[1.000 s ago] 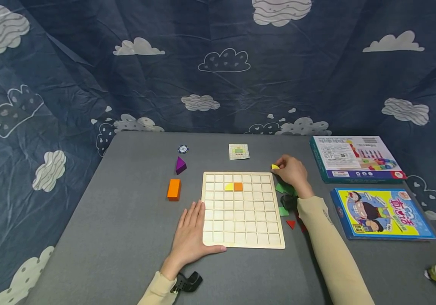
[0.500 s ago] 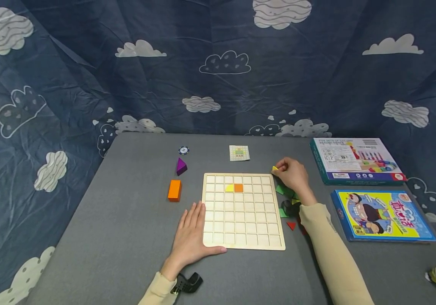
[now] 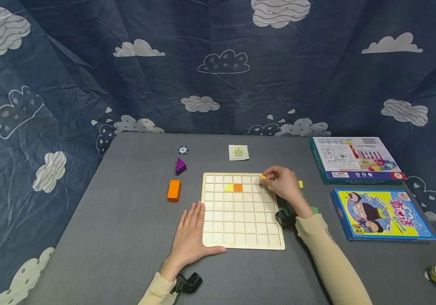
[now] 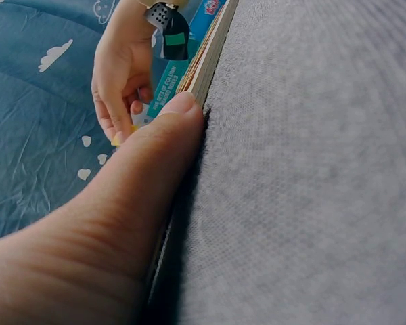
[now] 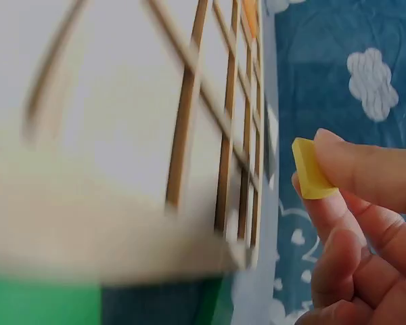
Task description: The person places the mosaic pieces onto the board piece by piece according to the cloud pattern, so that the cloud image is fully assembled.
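Right hand (image 3: 284, 185), fingers pinching a yellow tile (image 5: 310, 169), has moved from beside the board (image 3: 240, 237) to over its top-right cells; placement appears imminent; left hand (image 3: 190, 237) lies flat, steadying the board's edge.

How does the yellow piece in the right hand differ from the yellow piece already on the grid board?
The held yellow piece is pinched in the right hand, above the wooden grid board; the placed yellow piece lies flat in a cell beside the orange tile. The placed one looks triangular; the held one's outline is partly hidden. Both are yellow.
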Demonstrator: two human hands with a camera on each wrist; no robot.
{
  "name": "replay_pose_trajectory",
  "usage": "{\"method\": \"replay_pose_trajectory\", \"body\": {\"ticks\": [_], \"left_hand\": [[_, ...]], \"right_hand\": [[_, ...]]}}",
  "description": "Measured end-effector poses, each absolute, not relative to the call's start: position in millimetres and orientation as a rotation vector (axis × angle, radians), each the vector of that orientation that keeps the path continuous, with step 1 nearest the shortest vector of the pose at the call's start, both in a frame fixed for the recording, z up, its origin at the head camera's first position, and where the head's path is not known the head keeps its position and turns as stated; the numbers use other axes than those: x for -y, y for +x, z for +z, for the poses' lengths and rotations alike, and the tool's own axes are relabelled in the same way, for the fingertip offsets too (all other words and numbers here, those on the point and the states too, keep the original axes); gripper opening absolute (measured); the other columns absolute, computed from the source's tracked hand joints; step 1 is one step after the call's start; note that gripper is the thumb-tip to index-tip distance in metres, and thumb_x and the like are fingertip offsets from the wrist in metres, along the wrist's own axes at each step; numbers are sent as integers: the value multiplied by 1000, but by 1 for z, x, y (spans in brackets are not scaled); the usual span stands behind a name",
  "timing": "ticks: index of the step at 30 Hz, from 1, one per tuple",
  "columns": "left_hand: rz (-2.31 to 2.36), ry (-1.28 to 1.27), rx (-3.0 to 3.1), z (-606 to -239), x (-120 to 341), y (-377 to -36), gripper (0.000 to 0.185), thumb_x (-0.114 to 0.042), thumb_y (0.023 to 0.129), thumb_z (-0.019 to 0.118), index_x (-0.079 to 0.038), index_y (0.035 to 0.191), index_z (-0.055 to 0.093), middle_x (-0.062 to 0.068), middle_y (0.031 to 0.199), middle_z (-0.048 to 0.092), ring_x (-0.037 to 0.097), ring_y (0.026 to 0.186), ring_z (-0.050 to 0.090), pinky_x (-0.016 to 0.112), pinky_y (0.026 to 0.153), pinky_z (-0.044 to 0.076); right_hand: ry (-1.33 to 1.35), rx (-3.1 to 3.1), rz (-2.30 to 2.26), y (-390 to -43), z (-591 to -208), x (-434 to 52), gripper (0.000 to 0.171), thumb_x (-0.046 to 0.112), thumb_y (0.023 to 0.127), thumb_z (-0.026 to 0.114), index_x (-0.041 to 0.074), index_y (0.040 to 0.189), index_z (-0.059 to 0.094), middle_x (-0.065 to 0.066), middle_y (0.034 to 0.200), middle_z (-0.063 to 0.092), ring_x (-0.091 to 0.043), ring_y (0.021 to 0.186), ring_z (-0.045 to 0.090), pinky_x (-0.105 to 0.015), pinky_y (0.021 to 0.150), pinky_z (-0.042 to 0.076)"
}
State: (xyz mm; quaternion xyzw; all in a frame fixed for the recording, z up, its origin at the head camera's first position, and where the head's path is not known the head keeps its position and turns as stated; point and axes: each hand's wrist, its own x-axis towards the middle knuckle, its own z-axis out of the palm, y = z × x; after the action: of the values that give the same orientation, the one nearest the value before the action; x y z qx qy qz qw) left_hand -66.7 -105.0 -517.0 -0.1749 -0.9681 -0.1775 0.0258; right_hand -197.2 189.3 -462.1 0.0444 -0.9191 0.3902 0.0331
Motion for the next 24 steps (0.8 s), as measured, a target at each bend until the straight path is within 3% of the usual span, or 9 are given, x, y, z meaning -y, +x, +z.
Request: {"method": "replay_pose_trajectory", "body": {"ticks": [7,24], "left_hand": [[-552,-537,2999,-517,105,-67,131,-85,62,57,2,150,12,16,156,13,26,143,5,42,113,2],[-532,-538,2996,-518,105,-68,131,-85,62,56,1,150,12,15,156,14,25,143,6,41,113,2]], "right_hand": [[193,2851,1348,-189,-462,-174,14,14,79,79,5,81,68,-4,70,62,-21,59,50,-31,50,39],[265,2921,1417,-195,-470,-158,9,13,81,76,8,87,72,-1,73,64,-19,65,56,-33,62,43]]}}
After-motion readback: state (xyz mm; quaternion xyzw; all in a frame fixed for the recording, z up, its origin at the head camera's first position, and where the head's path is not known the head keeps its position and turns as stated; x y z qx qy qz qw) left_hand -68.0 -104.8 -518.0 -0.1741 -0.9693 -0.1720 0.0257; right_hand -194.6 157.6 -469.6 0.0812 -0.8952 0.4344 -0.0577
